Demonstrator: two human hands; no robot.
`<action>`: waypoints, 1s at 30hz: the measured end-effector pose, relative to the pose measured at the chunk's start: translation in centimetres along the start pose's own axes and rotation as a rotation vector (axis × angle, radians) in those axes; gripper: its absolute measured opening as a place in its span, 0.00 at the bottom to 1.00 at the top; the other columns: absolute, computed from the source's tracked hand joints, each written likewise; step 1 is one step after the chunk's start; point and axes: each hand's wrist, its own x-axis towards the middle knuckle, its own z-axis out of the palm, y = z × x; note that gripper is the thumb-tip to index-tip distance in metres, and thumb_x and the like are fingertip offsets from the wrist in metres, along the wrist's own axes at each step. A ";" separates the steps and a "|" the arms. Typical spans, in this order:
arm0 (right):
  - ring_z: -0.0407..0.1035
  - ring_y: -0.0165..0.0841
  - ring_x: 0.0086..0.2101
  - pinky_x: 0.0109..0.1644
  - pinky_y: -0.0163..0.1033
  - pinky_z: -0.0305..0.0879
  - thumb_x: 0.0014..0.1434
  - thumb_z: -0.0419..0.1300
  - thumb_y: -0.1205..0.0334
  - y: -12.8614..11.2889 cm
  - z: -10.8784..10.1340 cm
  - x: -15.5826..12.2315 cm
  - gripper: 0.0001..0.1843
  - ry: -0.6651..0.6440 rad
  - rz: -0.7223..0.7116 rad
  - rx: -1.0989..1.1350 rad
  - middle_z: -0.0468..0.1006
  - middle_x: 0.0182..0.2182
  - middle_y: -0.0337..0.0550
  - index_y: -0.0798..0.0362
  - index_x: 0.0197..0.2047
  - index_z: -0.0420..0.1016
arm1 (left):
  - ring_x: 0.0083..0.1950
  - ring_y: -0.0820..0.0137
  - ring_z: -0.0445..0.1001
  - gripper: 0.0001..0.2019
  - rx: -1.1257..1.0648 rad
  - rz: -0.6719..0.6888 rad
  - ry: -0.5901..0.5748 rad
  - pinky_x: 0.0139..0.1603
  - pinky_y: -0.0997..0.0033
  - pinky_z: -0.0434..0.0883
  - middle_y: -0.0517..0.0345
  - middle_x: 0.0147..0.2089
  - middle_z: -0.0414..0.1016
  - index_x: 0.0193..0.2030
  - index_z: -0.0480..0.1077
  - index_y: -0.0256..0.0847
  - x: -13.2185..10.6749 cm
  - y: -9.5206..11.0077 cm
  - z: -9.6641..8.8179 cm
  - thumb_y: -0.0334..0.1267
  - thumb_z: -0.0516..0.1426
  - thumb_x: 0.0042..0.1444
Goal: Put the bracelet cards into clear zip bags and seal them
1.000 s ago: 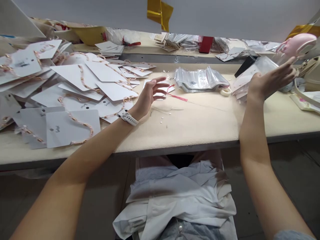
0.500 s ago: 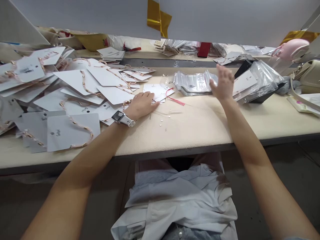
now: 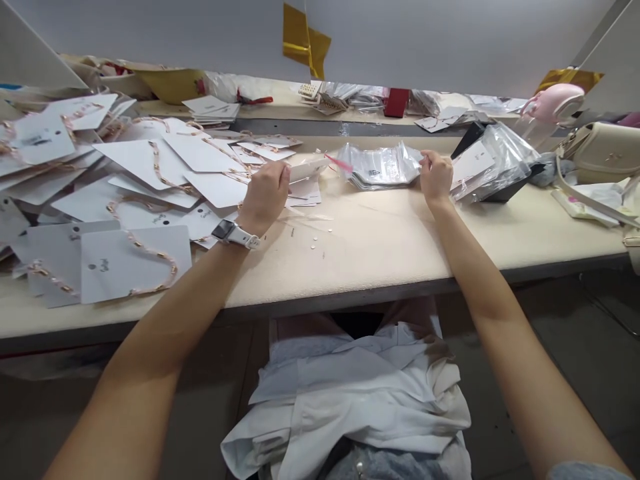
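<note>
My left hand [image 3: 264,197], with a white watch at the wrist, is closed on a small white card [image 3: 309,167] with a pink tag, lifted a little off the table. My right hand [image 3: 435,176] is closed on the right edge of a stack of clear plastic bags [image 3: 380,167] lying on the beige table [image 3: 390,247]. A heap of white cards with rose-gold chains [image 3: 125,193] lies just left of my left hand.
More small white cards [image 3: 305,192] lie under the lifted card. A black stand with bagged cards [image 3: 493,163] sits right of the stack. A pink object [image 3: 555,101] and a cream bag [image 3: 600,150] stand far right. Clutter and a red box [image 3: 397,102] line the back shelf.
My right hand swung in from the far right and closed on the bag stack. My left hand dropped to the small cards and picked one up.
</note>
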 end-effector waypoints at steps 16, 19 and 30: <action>0.60 0.44 0.59 0.66 0.60 0.49 0.69 0.39 0.58 -1.3 -0.4 -0.1 0.27 0.003 0.064 0.015 0.70 0.57 0.48 0.45 0.67 0.61 | 0.50 0.64 0.74 0.16 -0.357 0.117 0.375 0.50 0.60 0.72 0.54 0.46 0.74 0.52 0.64 0.43 -0.2 -0.2 -0.8 0.31 0.55 0.56; 0.57 0.47 0.61 0.66 0.58 0.47 0.64 0.50 0.54 -1.4 -0.4 -0.1 0.34 0.012 0.008 -0.058 0.67 0.61 0.51 0.50 0.72 0.53 | 0.53 0.67 0.71 0.23 -0.422 0.092 0.485 0.49 0.62 0.73 0.57 0.51 0.69 0.54 0.59 0.47 -0.3 0.0 -1.6 0.24 0.57 0.53; 0.61 0.49 0.57 0.63 0.63 0.52 0.66 0.48 0.57 -0.5 0.3 0.9 0.17 -0.014 -0.037 -0.089 0.75 0.51 0.53 0.53 0.46 0.77 | 0.41 0.73 0.72 0.14 -1.179 -0.365 -0.075 0.39 0.74 0.72 0.61 0.37 0.72 0.39 0.67 0.43 -1.2 2.4 0.8 0.23 0.60 0.47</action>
